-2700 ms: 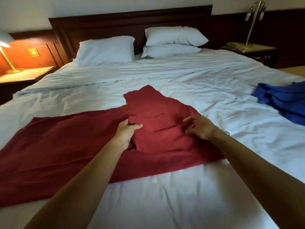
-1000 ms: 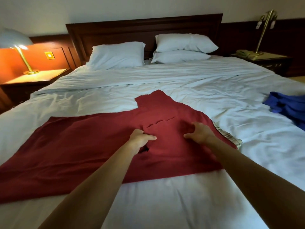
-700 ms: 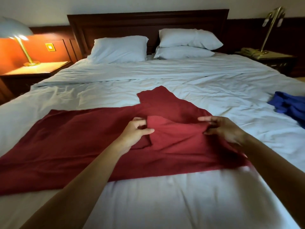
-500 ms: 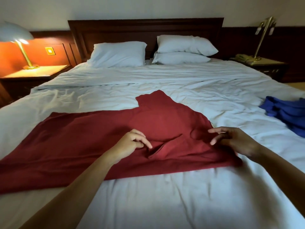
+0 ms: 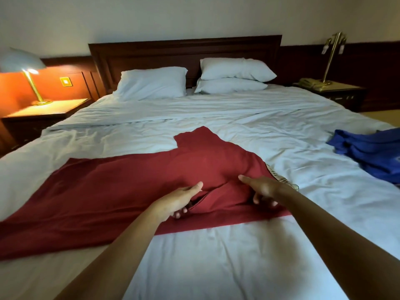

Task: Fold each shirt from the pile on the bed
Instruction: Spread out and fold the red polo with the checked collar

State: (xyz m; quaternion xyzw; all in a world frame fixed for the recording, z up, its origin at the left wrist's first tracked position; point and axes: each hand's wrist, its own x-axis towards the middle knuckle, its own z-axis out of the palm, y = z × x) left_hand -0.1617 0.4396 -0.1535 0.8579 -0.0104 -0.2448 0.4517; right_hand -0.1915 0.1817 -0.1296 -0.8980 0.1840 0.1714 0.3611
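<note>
The left hand's [image 5: 177, 200] fingers [image 5: 180, 213] curl in at the edge of a raised fold in the red shirt [image 5: 207, 161], their tips on the cloth and the thumb lying straight, pointing far. I cannot tell whether they hold the fold. The right hand [image 5: 263, 189] is just to the right of that fold, one finger stretched out to the far left and the others bent down into the shirt. I cannot tell whether it is gripping.

The shirt lies spread in the middle of the bed [image 5: 216, 260], on top of a red runner [image 5: 86, 191] of much the same colour that crosses the bed from left to right. A strip of checked cloth [image 5: 281, 180] peeps out at the shirt's right edge. A blue pile [image 5: 372, 152] of clothing sits well apart on the right side of the bed.

At the far end, three white pillows [image 5: 151, 83] lean against the dark headboard [image 5: 184, 50]. A lit lamp [image 5: 21, 61] stands on the left table [image 5: 49, 107], and a phone [image 5: 307, 83] on the right one.
</note>
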